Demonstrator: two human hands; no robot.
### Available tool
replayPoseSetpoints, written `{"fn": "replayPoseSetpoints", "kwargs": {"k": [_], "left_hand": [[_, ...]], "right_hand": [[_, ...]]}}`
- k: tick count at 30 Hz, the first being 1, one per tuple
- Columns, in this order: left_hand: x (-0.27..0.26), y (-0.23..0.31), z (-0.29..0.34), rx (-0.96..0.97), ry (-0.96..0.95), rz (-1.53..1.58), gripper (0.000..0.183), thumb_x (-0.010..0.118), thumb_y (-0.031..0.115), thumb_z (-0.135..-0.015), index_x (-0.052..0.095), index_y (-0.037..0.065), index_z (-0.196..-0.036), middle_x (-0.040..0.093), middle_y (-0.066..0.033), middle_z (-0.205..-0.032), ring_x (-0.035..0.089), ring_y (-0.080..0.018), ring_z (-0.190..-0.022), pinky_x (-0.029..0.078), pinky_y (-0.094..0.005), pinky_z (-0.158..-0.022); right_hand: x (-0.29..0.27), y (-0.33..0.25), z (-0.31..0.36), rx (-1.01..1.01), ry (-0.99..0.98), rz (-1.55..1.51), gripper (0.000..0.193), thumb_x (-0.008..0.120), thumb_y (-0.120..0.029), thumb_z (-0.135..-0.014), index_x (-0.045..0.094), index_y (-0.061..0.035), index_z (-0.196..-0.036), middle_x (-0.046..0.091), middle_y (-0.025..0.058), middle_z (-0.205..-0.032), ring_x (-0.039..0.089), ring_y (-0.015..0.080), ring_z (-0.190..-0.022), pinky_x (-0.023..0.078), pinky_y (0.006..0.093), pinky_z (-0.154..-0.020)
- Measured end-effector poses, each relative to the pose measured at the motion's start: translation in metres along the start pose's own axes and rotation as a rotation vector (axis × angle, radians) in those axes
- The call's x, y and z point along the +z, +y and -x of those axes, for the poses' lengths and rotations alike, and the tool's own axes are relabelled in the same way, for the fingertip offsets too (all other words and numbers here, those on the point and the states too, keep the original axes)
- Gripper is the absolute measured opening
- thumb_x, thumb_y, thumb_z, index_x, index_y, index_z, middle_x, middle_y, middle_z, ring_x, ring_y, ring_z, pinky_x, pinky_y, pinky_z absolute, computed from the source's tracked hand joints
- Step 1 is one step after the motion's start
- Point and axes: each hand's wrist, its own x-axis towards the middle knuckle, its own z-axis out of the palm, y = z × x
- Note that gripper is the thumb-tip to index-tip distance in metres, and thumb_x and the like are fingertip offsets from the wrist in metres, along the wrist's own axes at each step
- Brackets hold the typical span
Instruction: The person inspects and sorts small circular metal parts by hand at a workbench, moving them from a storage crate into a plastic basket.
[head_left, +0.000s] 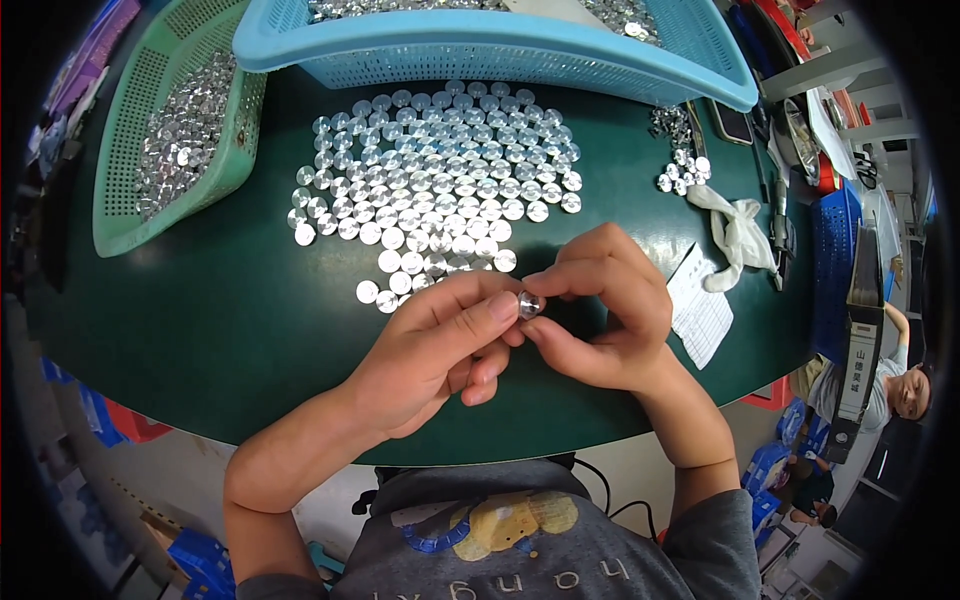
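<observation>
Over the near part of the dark green table (250,350), a small shiny round metal part (531,305) is held up between my two hands. My left hand (440,345) pinches its left side with thumb and fingers. My right hand (610,315) has thumb and forefinger curled round its other side, with the tips touching or very close to it. Just beyond my hands, many similar silver discs (440,185) lie flat in close rows on the table. The fingers hide part of the metal part.
Metal parts fill a green basket (115,205) at far left and a light blue basket (480,50) at the back. To the right are a small pile of parts (684,172), a white glove (738,235), a printed sheet (700,310) and a phone (733,124). People sit farther right.
</observation>
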Motion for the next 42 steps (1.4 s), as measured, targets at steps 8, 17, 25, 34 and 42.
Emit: {"fn": "replayPoseSetpoints", "kwargs": {"k": [8, 17, 25, 34, 42], "left_hand": [[0.002, -0.002, -0.001, 0.01, -0.009, -0.06, 0.02, 0.047, 0.023, -0.091, 0.047, 0.004, -0.098, 0.048, -0.0022, -0.08, 0.042, -0.0059, -0.057, 0.033, -0.02, -0.044], [0.001, 0.001, 0.002, -0.015, -0.031, 0.055, 0.018, 0.048, 0.024, -0.091, 0.048, 0.006, -0.093, 0.047, -0.0015, -0.08, 0.043, -0.0063, -0.058, 0.035, -0.0207, -0.046], [0.0, -0.003, 0.0, 0.141, 0.023, -0.117, 0.011, 0.051, 0.015, -0.088, 0.047, 0.005, -0.09, 0.052, -0.0037, -0.08, 0.047, -0.0058, -0.058, 0.038, -0.0192, -0.046], [-0.006, 0.017, 0.002, 0.347, 0.216, 0.009, 0.009, 0.049, 0.012, -0.085, 0.046, 0.005, -0.089, 0.057, -0.0142, -0.093, 0.053, -0.0103, -0.061, 0.044, -0.0215, -0.049], [-0.003, 0.013, 0.004, 0.225, 0.202, 0.001, 0.021, 0.046, 0.015, -0.087, 0.051, 0.0, -0.103, 0.051, -0.0055, -0.085, 0.052, -0.0094, -0.061, 0.043, -0.0213, -0.047]], "right_hand": [[-0.002, 0.0, 0.0, -0.065, 0.005, 0.018, 0.023, 0.071, -0.006, -0.057, 0.06, -0.0013, -0.076, 0.055, 0.0085, -0.072, 0.054, 0.0179, -0.062, 0.043, 0.0252, -0.051], [-0.002, 0.0, 0.0, -0.078, 0.004, 0.001, 0.022, 0.07, -0.006, -0.057, 0.059, -0.0009, -0.076, 0.054, 0.0092, -0.071, 0.054, 0.0188, -0.062, 0.042, 0.0253, -0.051], [0.0, 0.001, -0.001, -0.048, -0.018, 0.014, 0.023, 0.068, -0.005, -0.058, 0.06, -0.0019, -0.079, 0.055, 0.0076, -0.072, 0.053, 0.0183, -0.06, 0.042, 0.0262, -0.05], [0.007, 0.016, 0.001, 0.023, -0.132, 0.41, 0.024, 0.063, -0.003, -0.061, 0.061, -0.0091, -0.084, 0.052, 0.003, -0.073, 0.054, 0.0207, -0.064, 0.042, 0.0315, -0.054], [0.002, 0.012, 0.002, 0.182, -0.18, 0.287, 0.022, 0.067, -0.005, -0.059, 0.06, -0.0078, -0.08, 0.05, 0.0031, -0.073, 0.052, 0.0192, -0.062, 0.041, 0.0296, -0.052]]}}
